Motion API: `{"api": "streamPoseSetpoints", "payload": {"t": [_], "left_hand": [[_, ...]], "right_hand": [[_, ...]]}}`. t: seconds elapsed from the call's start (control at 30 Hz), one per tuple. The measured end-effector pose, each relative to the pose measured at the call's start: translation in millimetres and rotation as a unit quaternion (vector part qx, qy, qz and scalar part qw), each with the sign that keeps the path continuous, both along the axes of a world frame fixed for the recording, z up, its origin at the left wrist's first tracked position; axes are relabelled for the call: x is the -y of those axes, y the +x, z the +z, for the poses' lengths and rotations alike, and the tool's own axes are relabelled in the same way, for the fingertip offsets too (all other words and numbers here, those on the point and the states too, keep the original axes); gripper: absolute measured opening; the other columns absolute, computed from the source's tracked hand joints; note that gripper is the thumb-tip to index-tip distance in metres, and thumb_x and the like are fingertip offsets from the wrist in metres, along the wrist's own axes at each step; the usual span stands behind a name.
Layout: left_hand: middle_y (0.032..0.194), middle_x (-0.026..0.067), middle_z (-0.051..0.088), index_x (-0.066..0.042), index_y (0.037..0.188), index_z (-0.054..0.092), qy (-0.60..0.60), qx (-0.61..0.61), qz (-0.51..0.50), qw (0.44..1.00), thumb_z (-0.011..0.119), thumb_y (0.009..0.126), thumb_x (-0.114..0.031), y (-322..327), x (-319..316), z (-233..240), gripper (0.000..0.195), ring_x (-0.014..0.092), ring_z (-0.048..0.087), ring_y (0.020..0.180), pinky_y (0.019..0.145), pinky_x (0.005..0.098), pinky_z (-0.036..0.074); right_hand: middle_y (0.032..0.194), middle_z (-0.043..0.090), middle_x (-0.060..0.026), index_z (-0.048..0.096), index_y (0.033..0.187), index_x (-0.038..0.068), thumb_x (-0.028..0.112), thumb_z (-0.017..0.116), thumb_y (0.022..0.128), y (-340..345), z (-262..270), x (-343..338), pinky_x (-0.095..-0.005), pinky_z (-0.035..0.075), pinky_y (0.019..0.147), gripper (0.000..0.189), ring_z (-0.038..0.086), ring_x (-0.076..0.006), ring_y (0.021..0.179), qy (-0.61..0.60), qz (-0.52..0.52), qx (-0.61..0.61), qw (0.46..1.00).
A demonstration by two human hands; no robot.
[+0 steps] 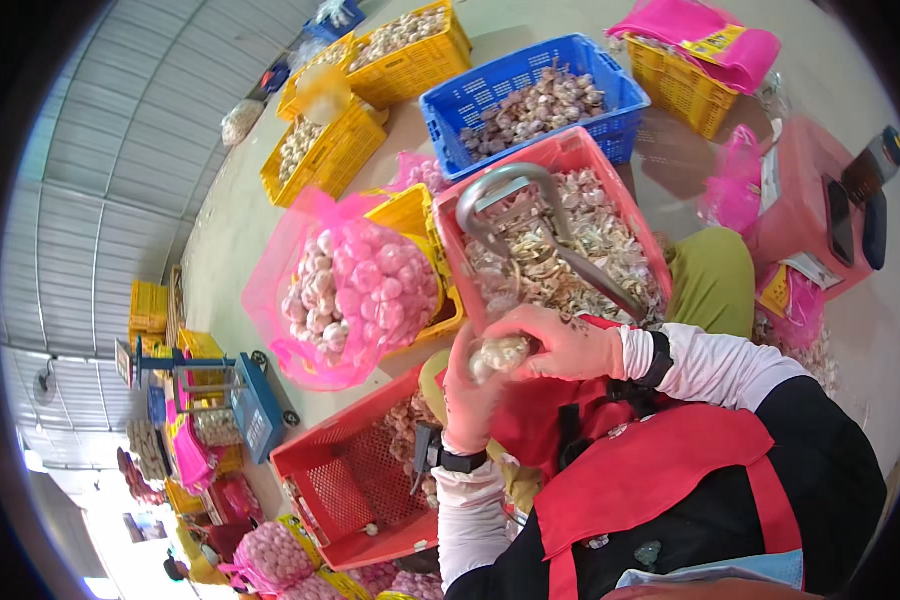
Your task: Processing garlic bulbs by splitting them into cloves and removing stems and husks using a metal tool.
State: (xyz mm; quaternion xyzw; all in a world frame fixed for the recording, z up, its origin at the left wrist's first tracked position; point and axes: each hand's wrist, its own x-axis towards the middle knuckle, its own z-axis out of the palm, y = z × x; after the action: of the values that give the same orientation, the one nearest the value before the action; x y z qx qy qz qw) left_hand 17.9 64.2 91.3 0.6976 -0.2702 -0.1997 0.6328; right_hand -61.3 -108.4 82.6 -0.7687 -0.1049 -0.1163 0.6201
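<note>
My left hand [469,397], in a pale pink glove, holds a whitish garlic bulb [502,354]. My right hand [566,346], gloved alike with dark marks on its back, has its fingers closed on the bulb from the other side. Blur and fingers hide part of it; whether there is more than one bulb, I cannot tell. Just beyond the hands stands a pink crate [454,232] of garlic and dry skins, with a curved grey metal tool [596,277] over it. To the left, a pink mesh bag [382,277] full of garlic bulbs rests at a yellow crate [435,217].
A red crate [322,480] with some garlic is at lower left. Blue [450,97] and yellow crates [330,157] of garlic stand beyond. A pink container [795,195] with a phone and bottle [870,165] is right. A blue platform scale [259,409] and another person [195,555] are farther left.
</note>
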Motion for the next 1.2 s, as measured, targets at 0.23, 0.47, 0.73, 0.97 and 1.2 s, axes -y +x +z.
{"api": "streamPoseSetpoints", "payload": {"t": [0.23, 0.47, 0.73, 0.97, 1.2], "left_hand": [[0.105, 0.0097, 0.061, 0.001, 0.135, 0.042, 0.04, -0.244, 0.078, 0.966, 0.062, 0.085, -0.008, 1.5, -23.1, -9.9, 0.055, 0.012, 0.057, 0.067, 0.062, 0.0228, 0.047], [0.112, 0.0043, 0.056, -0.004, 0.137, 0.037, -0.121, -0.269, -0.055, 0.954, 0.066, 0.084, -0.009, -46.6, 35.2, -21.1, 0.061, 0.007, 0.055, 0.08, 0.063, 0.0185, 0.045], [0.096, 0.0038, 0.06, -0.005, 0.124, 0.049, -0.153, -0.466, 0.004, 0.872, 0.049, 0.093, -0.035, -31.7, 38.2, -36.7, 0.043, 0.01, 0.055, 0.067, 0.049, 0.0201, 0.043], [0.11, 0.0051, 0.059, -0.007, 0.134, 0.042, -0.1, -0.447, -0.027, 0.889, 0.05, 0.095, -0.042, -38.1, 57.2, -33.5, 0.053, 0.013, 0.059, 0.073, 0.053, 0.0206, 0.046], [0.094, 0.0094, 0.058, -0.006, 0.139, 0.028, -0.153, -0.379, -0.126, 0.904, 0.072, 0.083, -0.026, -42.1, 56.7, -25.7, 0.074, 0.013, 0.052, 0.057, 0.043, 0.0229, 0.037]], "right_hand": [[0.119, 0.052, -0.0146, 0.052, 0.121, 0.007, 0.004, 0.074, 0.07, -27.0, -12.4, 14.8, -0.0394, 0.042, 0.097, 0.056, 0.051, -0.033, 0.113, -0.031, -0.141, 0.097, 0.985], [0.126, 0.05, -0.0185, 0.047, 0.128, 0.005, -0.004, 0.062, 0.071, -34.6, -22.0, -1.7, -0.0394, 0.043, 0.098, 0.06, 0.052, -0.0334, 0.115, -0.057, -0.166, 0.063, 0.983], [0.111, 0.06, -0.0166, 0.053, 0.122, 0.006, 0.005, 0.056, 0.083, -60.0, 3.4, 27.1, -0.0404, 0.047, 0.087, 0.038, 0.058, -0.0337, 0.103, -0.16, -0.175, -0.015, 0.971], [0.112, 0.059, -0.0124, 0.062, 0.114, 0.008, 0.01, 0.067, 0.08, -45.3, -0.9, 29.9, -0.0373, 0.049, 0.085, 0.034, 0.059, -0.0314, 0.101, -0.14, -0.166, 0.035, 0.975], [0.114, 0.059, -0.013, 0.066, 0.103, 0.006, 0.006, 0.067, 0.078, -51.4, -16.4, 38.7, -0.0362, 0.047, 0.087, 0.026, 0.058, -0.0284, 0.103, -0.027, -0.12, 0.015, 0.992]]}}
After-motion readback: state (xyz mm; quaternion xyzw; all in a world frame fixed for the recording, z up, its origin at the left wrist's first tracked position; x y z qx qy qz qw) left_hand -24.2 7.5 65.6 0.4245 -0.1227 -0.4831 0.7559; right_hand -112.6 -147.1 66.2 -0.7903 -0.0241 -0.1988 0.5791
